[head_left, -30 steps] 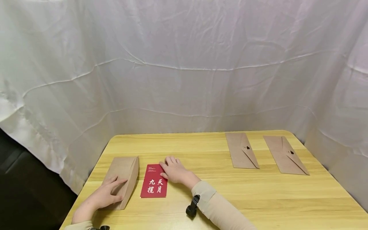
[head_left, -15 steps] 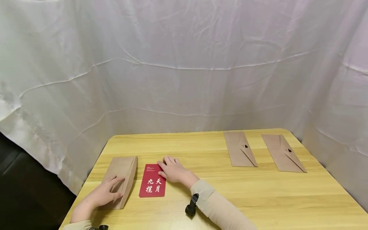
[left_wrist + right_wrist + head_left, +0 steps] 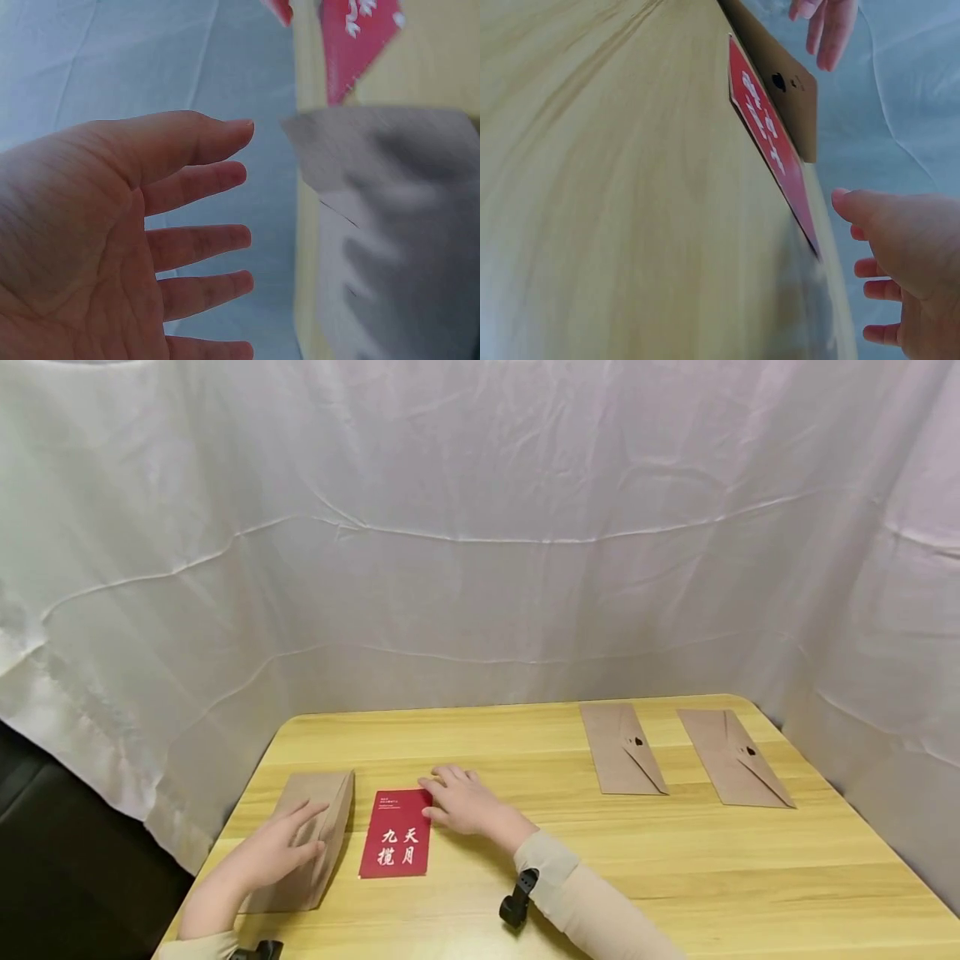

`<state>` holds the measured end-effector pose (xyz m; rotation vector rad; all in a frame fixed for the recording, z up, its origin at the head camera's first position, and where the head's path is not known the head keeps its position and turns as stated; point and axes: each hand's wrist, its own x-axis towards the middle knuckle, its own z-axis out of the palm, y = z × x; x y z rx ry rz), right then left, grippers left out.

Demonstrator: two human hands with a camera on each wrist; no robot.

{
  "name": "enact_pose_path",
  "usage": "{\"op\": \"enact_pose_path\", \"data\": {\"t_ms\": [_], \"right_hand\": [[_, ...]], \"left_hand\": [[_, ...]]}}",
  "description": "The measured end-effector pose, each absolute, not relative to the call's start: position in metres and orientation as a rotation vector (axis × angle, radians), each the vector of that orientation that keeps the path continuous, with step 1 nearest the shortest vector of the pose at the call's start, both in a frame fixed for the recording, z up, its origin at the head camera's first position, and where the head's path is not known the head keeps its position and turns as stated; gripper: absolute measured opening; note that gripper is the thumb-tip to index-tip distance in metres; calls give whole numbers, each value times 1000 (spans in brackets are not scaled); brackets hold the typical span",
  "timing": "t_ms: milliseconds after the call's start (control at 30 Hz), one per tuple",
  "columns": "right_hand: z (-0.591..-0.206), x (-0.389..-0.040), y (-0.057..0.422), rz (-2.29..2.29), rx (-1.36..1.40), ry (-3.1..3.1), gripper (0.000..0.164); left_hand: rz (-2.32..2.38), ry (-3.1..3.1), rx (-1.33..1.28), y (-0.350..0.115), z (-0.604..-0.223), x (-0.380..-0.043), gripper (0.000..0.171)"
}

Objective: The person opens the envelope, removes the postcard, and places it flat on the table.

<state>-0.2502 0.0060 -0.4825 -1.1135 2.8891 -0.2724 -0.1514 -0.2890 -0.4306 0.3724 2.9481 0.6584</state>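
Observation:
A brown paper envelope (image 3: 318, 787) lies at the left of the wooden table, its right side standing up from the tabletop. Over it hovers my left hand (image 3: 277, 856), with fingers spread and straight; the left wrist view has a gap between that hand (image 3: 112, 232) and the envelope (image 3: 405, 225). To the envelope's right lies a flat red card (image 3: 393, 843) with white characters, possibly a stack. My right hand (image 3: 467, 806) is at the card's upper right corner, fingers relaxed and apart. In the right wrist view, this hand (image 3: 911, 255) is raised clear of the card (image 3: 769, 135) and grips nothing.
Two more brown envelopes, one nearer the middle (image 3: 618, 760) and one farther right (image 3: 723, 764), lie flat at the back right, each with a dark mark on its flap. A white curtain (image 3: 480, 593) hangs behind the wooden table (image 3: 675, 877).
My left hand has lifted off the brown envelope. The right hand has come up and slightly right, away from the red card. Both things stay where they lay; the head view shifts a little.

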Motion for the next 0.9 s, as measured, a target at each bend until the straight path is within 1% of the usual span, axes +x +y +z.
{"op": "enact_pose_path", "data": {"t_ms": [233,433,667,900], "right_hand": [[-477,-250,28,-264,-1149,2914,53],[-471,-248,51,-298,-1137,2943,51],[-465,-244,80,-397,-1132,2959,49],[-468,-243,110,-504,-1112,2994,48]], "left_hand": [[600,3025,468,-266,-414,-154,57],[541,3066,552,-246,-407,-162,55],[553,2989,504,-222,-403,-169,56],[499,3002,531,-191,-408,-178,54]]}}
